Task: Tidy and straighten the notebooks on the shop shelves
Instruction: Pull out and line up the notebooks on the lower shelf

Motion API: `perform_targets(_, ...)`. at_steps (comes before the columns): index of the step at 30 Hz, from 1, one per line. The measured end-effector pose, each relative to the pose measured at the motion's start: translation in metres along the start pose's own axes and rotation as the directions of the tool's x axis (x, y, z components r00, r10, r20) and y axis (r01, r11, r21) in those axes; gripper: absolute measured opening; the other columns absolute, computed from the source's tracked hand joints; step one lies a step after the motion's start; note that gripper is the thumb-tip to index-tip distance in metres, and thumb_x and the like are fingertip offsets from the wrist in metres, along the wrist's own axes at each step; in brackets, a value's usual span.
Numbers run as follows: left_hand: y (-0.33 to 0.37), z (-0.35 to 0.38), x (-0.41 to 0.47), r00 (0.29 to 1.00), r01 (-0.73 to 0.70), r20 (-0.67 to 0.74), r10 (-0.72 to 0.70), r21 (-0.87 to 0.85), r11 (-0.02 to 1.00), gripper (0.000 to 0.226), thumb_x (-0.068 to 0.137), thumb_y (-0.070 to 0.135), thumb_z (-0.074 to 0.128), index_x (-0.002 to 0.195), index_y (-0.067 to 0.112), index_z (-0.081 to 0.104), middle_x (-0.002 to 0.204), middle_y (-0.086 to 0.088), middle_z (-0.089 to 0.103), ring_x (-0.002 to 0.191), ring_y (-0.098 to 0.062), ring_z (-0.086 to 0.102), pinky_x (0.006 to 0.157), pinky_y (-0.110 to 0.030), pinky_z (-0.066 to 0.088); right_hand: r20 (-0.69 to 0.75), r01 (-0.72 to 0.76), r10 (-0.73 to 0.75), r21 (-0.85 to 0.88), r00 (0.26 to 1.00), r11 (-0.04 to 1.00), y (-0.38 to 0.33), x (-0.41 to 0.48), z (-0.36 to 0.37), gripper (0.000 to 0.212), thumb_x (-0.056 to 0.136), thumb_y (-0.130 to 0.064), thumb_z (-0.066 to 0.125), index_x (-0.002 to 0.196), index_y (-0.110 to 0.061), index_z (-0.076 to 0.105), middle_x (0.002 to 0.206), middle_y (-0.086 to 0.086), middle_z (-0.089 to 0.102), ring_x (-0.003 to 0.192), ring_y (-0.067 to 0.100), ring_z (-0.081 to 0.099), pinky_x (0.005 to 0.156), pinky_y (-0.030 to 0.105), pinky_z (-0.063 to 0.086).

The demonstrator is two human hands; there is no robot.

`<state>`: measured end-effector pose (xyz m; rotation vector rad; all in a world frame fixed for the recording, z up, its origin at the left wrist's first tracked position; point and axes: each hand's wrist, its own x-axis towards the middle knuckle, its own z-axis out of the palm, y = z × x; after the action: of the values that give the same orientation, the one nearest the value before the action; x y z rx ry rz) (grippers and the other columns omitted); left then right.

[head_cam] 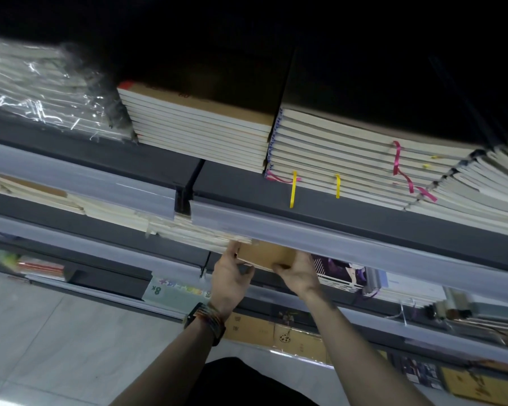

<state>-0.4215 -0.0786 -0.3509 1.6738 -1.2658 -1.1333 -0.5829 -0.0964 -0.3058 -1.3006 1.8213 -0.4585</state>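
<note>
Just below the middle of the frame, both hands reach under the pale shelf edge [364, 244]. The left hand [230, 276] grips the left end of a brown notebook [266, 254] and the right hand [298, 273] clasps its right end, fingers curled round it. The notebook sits on the second shelf, beside a purple-covered book [339, 272]. On the shelf above, toward the centre, lie a brown-topped stack [200, 127] and a ribboned stack [349, 159].

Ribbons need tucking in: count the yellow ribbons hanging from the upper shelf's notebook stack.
2 hang plainly: one yellow ribbon near the notebook stack's left end, another just right of it. Two small yellow tips farther right may be more, mostly hidden between pages.
</note>
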Motion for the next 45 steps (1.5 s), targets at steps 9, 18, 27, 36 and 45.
perform_targets(9,-0.007,-0.003,-0.005,0.999,-0.027,-0.027,0.028,0.032,0.999,0.059,0.083,-0.002,0.068,0.131,0.027,0.047,0.127,0.004,0.062,0.113,-0.013,0.063,0.098,-0.034,0.053,-0.014,0.027,-0.028,-0.047,1.000,0.999,0.004,-0.002,0.006,0.076,0.077,-0.019,0.085,0.140,-0.012,0.044,0.136,0.010,0.047,0.130,0.027,0.047,0.114,0.033,0.033)
perform_targets(18,-0.017,-0.008,-0.016,0.998,0.034,-0.049,-0.030,0.104,0.994,0.055,0.087,0.002,0.067,0.134,0.026,0.051,0.124,0.000,0.058,0.102,-0.010,0.062,0.092,-0.034,0.055,-0.119,0.065,-0.076,-0.091,0.990,0.994,0.006,-0.001,0.013,0.071,0.081,-0.023,0.081,0.139,-0.008,0.043,0.141,0.011,0.044,0.133,0.028,0.045,0.114,0.035,0.034)
perform_targets(27,-0.013,-0.002,-0.021,0.996,-0.002,-0.086,0.016,0.163,0.987,0.054,0.089,0.001,0.064,0.139,0.016,0.051,0.124,-0.003,0.058,0.088,-0.008,0.062,0.086,-0.021,0.049,-0.195,0.038,-0.007,0.157,0.981,0.987,0.020,-0.021,0.029,0.076,0.080,0.003,0.071,0.146,-0.021,0.042,0.140,0.004,0.050,0.128,0.022,0.051,0.111,0.022,0.035)
perform_targets(36,-0.009,0.010,-0.024,0.990,-0.019,-0.133,0.044,0.183,0.983,0.059,0.086,-0.002,0.062,0.141,0.015,0.050,0.121,-0.013,0.055,0.099,-0.023,0.063,0.094,-0.029,0.049,-0.152,-0.070,0.141,0.396,0.978,0.915,0.032,-0.042,0.034,0.080,0.087,0.009,0.059,0.155,-0.021,0.028,0.149,-0.002,0.046,0.140,0.019,0.041,0.119,0.031,0.029)
perform_targets(45,-0.014,0.011,-0.030,0.984,-0.048,-0.161,0.074,0.160,0.986,0.066,0.088,-0.002,0.062,0.146,0.019,0.040,0.124,-0.008,0.056,0.092,-0.008,0.057,0.084,-0.017,0.044,-0.158,-0.033,0.098,0.372,0.982,0.928,0.041,-0.045,0.045,0.068,0.085,0.003,0.060,0.144,-0.027,0.043,0.139,-0.008,0.051,0.126,0.021,0.056,0.114,0.037,0.041)
